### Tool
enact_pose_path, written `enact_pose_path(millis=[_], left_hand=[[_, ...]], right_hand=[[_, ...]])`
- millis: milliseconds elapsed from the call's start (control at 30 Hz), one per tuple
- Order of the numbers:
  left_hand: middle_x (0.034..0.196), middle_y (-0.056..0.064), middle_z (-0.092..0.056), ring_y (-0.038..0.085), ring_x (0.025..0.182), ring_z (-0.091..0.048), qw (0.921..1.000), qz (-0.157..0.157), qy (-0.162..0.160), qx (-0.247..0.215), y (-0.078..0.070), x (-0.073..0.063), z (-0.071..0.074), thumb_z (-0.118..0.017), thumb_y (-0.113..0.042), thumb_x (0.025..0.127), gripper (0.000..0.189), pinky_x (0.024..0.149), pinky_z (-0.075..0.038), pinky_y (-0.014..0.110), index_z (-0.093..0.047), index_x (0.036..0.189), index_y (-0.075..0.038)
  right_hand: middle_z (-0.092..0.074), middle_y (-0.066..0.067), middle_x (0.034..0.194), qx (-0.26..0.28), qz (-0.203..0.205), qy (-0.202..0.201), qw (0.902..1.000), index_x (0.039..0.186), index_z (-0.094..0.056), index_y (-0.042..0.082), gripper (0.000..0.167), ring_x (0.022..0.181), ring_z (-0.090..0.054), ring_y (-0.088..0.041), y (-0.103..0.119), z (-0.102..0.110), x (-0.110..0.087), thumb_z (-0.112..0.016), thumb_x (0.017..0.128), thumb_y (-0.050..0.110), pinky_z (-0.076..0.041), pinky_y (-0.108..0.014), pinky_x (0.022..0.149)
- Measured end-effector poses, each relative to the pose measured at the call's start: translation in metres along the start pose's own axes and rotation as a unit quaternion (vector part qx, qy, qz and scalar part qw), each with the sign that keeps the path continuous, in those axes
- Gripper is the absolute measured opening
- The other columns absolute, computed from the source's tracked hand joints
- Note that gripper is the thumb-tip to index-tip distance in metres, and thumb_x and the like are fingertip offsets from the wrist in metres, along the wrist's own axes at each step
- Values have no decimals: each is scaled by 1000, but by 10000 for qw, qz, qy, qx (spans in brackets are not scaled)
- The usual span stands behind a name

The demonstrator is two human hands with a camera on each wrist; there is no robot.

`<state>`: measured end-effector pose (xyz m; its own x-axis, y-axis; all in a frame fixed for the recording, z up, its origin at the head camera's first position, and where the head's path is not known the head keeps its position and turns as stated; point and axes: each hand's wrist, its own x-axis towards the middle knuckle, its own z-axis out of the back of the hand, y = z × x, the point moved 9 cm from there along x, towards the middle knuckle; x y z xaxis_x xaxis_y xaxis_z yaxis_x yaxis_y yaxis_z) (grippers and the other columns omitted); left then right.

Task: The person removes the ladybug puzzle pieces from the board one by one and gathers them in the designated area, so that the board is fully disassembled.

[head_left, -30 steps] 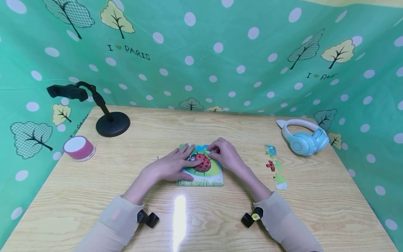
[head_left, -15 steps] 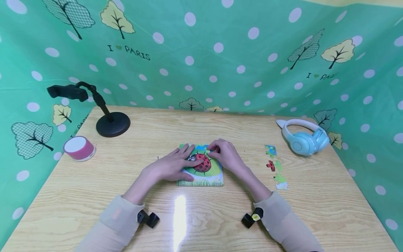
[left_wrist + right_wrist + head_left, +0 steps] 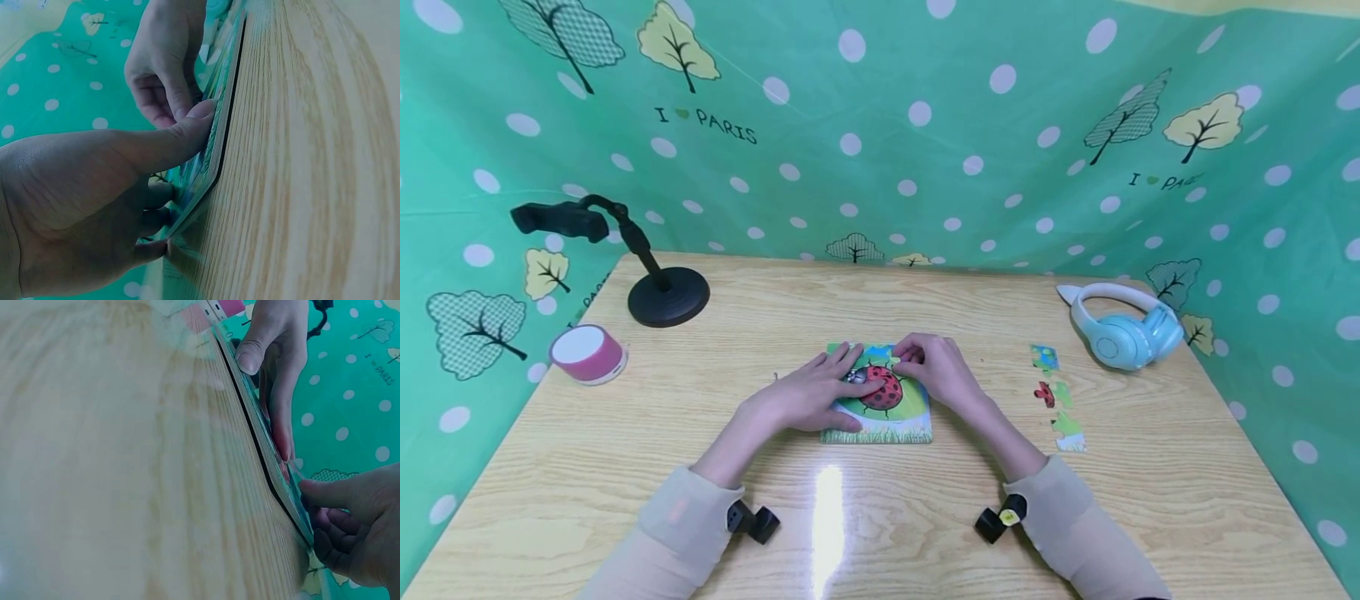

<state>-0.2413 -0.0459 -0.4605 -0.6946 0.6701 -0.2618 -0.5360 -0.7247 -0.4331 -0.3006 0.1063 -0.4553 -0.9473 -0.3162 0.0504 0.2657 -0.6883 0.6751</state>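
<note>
A flat jigsaw puzzle (image 3: 895, 429) with a red ladybug picture lies on the table in front of the person. The left hand (image 3: 808, 396) rests on its left half with fingers spread, index fingertip on the ladybug. At the upper right of the puzzle, the right hand (image 3: 942, 371) pinches a small green puzzle piece (image 3: 896, 364) between thumb and curled fingers; most of that piece is hidden. In the left wrist view, the thumb of the left hand (image 3: 81, 200) lies along the puzzle's near edge. The right wrist view has the right hand (image 3: 369, 525) close over the board's surface.
Several loose puzzle pieces (image 3: 1066, 425) lie to the right on the wooden table (image 3: 925, 533). Light blue headphones (image 3: 1123, 337) sit at the back right. A black stand (image 3: 668, 297) and a pink-and-white cylinder (image 3: 589, 354) are at the left. A patterned green cloth (image 3: 880, 183) hangs behind.
The right hand has lowered slightly at the puzzle's upper right, still pinching the puzzle piece. The left hand stays in place.
</note>
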Motion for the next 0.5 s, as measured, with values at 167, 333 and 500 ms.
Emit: enact_pose_path(millis=[167,333,500], left_hand=[[174,20,-1,41,162,0,10000,4,0,-18,0,0,-1,-67,-47,97,69,131,-11,60,-43,157,-25],[173,21,-3,42,162,-2,10000,-28,-30,-10,1,0,-2,-67,-47,96,69,131,-11,61,-44,157,-24],[173,21,-3,41,162,-2,10000,-32,-41,-12,1,1,-1,-67,-47,97,68,131,-11,61,-44,157,-23]], right_hand=[[-76,-2,87,22,30,-77,10000,101,-78,9,13,75,-66,-10,1,1,-1,-81,88,12,-56,-24,71],[-77,-3,87,77,27,-99,9999,101,-78,8,14,75,-66,-10,1,3,-1,-81,88,12,-56,-23,69],[-77,-5,88,221,-23,-147,9996,101,-78,8,13,77,-67,-12,-2,12,2,-81,88,11,-56,-22,70]])
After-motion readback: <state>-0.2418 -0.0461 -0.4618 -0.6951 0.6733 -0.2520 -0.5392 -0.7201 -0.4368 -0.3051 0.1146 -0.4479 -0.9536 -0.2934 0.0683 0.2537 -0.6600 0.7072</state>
